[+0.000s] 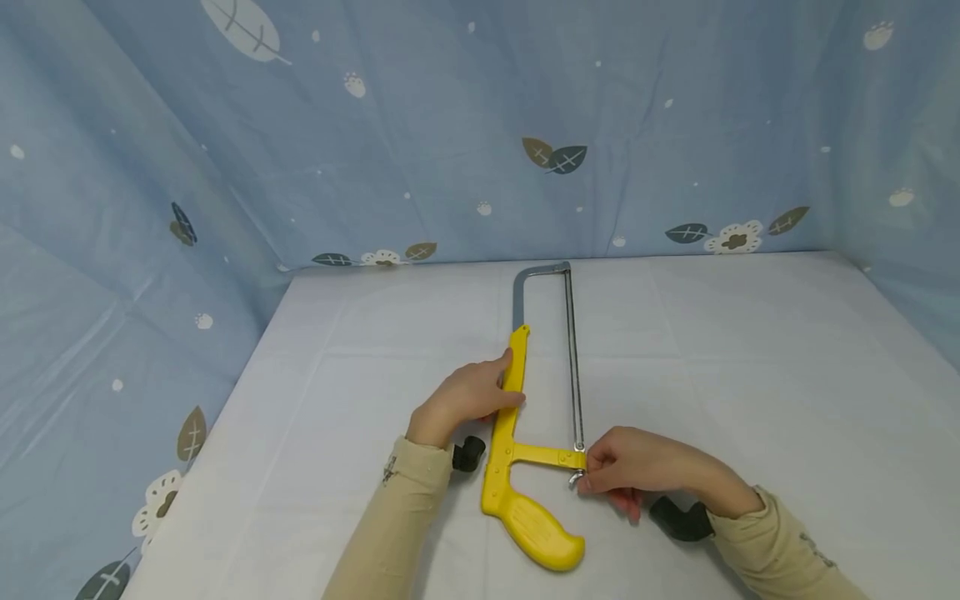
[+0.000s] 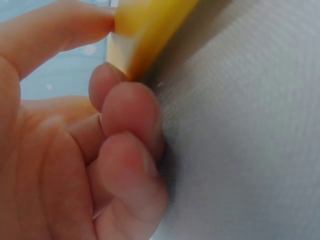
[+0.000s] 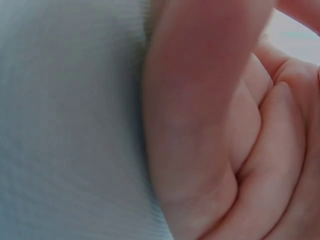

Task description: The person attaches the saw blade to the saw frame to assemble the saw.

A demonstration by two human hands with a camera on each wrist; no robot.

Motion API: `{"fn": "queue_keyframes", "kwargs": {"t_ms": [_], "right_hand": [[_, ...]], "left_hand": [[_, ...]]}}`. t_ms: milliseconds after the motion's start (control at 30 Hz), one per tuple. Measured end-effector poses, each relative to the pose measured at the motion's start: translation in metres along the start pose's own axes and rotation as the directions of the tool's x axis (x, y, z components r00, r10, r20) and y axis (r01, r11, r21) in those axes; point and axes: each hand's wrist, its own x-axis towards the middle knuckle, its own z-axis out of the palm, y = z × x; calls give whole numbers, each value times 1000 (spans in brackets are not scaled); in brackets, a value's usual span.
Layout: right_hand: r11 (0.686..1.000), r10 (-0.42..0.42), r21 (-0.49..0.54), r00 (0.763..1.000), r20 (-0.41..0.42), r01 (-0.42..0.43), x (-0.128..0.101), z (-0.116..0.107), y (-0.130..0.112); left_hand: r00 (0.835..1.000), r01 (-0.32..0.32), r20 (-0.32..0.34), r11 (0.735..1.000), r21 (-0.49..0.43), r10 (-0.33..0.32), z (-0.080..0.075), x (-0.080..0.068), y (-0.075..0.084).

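A yellow-framed hacksaw lies flat on the white-covered table, about midway between the left and right edges and toward the near edge, its metal bow reaching toward the far edge and its pistol grip pointing back at the person.

The left hand grasps the yellow spine of the frame from the left side. The left wrist view confirms this: thumb above, curled fingers below, the yellow bar pinched between them against the cloth. In my judgement this grip pins the saw so it cannot slide or rotate.

The right hand is closed at the near end of the blade, fingertips gathered on the small metal fitting under the yellow cross arm. This appears to be a pinch on the blade's tensioning hardware; holding the frame steady with the other hand would suit such work.

Limits of observation: the fitting is largely covered by the fingers, so its type cannot be confirmed. The right wrist view shows only palm and blurred cloth, no tool. Dark wrist-mounted objects sit by each sleeve, partly hidden. Blade teeth are too fine to make out.
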Motion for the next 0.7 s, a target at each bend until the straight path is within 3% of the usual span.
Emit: {"fn": "queue_keyframes", "kwargs": {"t_ms": [267, 700], "right_hand": [[1000, -15, 1, 999, 28, 15, 0, 0, -1], [999, 31, 28, 999, 15, -31, 3, 1, -1]], "left_hand": [[1000, -1, 3, 1000, 9, 1, -1, -2, 1], [1000, 10, 4, 1000, 11, -10, -1, 1, 0]]}}
